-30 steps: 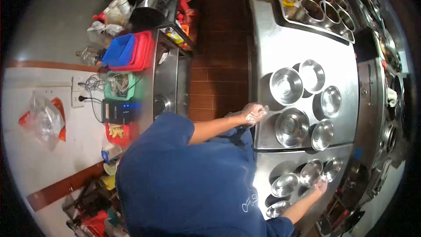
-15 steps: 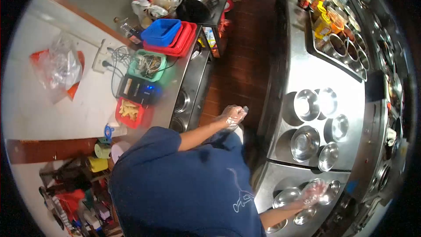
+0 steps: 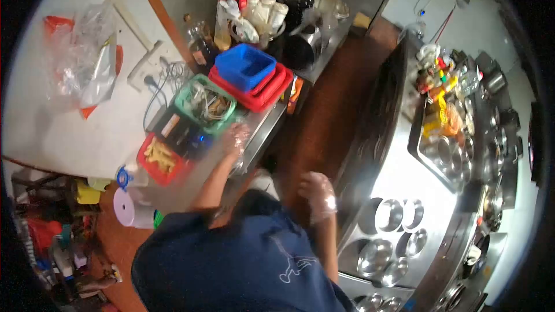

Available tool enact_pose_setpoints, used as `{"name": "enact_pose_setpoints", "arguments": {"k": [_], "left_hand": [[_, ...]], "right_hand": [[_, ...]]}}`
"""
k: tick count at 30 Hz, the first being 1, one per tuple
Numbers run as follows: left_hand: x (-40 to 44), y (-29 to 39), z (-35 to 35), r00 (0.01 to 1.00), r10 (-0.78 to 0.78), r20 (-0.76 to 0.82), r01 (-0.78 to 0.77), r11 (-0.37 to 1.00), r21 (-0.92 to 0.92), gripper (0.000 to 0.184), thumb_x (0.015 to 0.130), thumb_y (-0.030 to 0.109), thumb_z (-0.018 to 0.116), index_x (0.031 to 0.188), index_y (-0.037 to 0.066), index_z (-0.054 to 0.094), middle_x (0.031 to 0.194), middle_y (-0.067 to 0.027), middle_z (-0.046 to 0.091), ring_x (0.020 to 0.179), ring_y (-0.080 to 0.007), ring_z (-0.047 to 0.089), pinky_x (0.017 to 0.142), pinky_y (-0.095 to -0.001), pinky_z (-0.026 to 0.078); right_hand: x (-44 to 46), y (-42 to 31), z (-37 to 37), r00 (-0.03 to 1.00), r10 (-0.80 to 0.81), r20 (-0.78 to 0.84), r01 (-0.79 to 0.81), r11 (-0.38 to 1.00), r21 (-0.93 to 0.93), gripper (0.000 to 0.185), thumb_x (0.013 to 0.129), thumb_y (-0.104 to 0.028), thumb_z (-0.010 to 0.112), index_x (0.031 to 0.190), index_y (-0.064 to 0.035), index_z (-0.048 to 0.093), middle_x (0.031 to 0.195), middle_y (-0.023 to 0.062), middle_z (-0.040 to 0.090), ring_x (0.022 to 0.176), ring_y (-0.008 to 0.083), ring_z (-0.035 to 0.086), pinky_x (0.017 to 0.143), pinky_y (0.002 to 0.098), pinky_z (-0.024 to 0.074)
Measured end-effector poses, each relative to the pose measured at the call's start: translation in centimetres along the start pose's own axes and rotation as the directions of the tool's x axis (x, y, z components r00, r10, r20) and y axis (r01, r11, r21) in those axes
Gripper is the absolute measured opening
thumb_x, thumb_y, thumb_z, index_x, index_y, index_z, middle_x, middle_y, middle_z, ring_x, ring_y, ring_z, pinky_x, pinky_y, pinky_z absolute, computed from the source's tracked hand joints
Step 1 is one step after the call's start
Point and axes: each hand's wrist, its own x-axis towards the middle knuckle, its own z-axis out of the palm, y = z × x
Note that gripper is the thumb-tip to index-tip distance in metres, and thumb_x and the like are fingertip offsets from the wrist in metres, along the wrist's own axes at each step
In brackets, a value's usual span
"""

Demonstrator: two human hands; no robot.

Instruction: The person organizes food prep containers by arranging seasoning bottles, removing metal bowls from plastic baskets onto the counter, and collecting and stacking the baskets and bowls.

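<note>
My left hand (image 3: 238,137), in a clear plastic glove, reaches to the edge of the left counter beside a green basket (image 3: 206,103) of tangled items. Motion blur smears its fingers, so I cannot tell their pose. My right hand (image 3: 318,193), also in a clear glove, hangs over the aisle with loosely spread fingers and nothing visible in it. Left of my left hand, a red tray (image 3: 178,172) holds pale yellow pieces. A black device (image 3: 186,138) with blue lights sits between tray and basket.
A blue basket (image 3: 245,65) rests on stacked red trays (image 3: 280,84). Several metal bowls (image 3: 374,256) stand on the right steel counter (image 3: 419,179), near a tray of sauce bottles (image 3: 448,112). Between the counters runs the aisle floor (image 3: 326,104).
My view has turned left. My left hand has moved from the aisle to the left counter. My right hand has left the bowls and come over the aisle.
</note>
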Motion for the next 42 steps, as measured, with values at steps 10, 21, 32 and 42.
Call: {"name": "enact_pose_setpoints", "arguments": {"k": [10, 21, 32, 42], "left_hand": [[22.2, 8.1, -8.4, 0.922, 0.089, -0.376, 0.098, 0.887, 0.451, 0.055, 0.098, 0.050, 0.044, 0.099, -0.002, 0.063, 0.088, -0.0192, 0.065, 0.087, -0.0355, 0.063, 0.076, -0.0439, 0.044], [31.6, 8.7, -9.2, 0.994, -0.073, 0.078, -0.014, 0.637, 0.771, 0.047, 0.094, 0.043, 0.056, 0.124, 0.007, 0.063, 0.119, -0.0159, 0.064, 0.105, -0.0282, 0.062, 0.087, -0.0402, 0.049], [33.2, 3.2, -9.8, 0.951, -0.242, 0.191, 0.015, 0.655, 0.756, 0.054, 0.094, 0.050, 0.049, 0.124, 0.006, 0.060, 0.115, -0.0215, 0.064, 0.108, -0.0368, 0.061, 0.096, -0.0416, 0.046], [19.8, 12.0, 2.5, 0.900, -0.092, 0.426, -0.103, 0.905, 0.412, 0.046, 0.097, 0.044, 0.050, 0.117, 0.005, 0.062, 0.107, -0.0151, 0.065, 0.098, -0.0272, 0.061, 0.088, -0.0368, 0.048]], "right_hand": [[23.6, -2.8, 13.4, 0.995, 0.010, 0.103, 0.021, 0.954, -0.300, 0.038, 0.092, -0.022, 0.064, 0.121, -0.0012, 0.053, 0.103, 0.0089, 0.061, 0.082, 0.0180, 0.060, 0.066, 0.0351, 0.0529], [31.5, 1.0, 15.8, 0.954, 0.150, 0.261, -0.181, 0.979, 0.098, 0.024, 0.092, -0.005, 0.058, 0.116, -0.0006, 0.060, 0.094, 0.0069, 0.068, 0.084, 0.0251, 0.066, 0.075, 0.0394, 0.0554], [28.3, 0.5, 15.0, 0.994, 0.072, 0.086, -0.086, 0.981, 0.173, 0.026, 0.090, 0.002, 0.055, 0.115, 0.0009, 0.063, 0.107, 0.0096, 0.069, 0.096, 0.0220, 0.066, 0.087, 0.0377, 0.0535], [11.7, -2.4, 7.2, 0.930, -0.333, -0.155, 0.198, 0.810, -0.553, 0.037, 0.083, -0.025, 0.067, 0.114, -0.0042, 0.064, 0.103, 0.0132, 0.071, 0.095, 0.0230, 0.065, 0.085, 0.0392, 0.0506]]}}
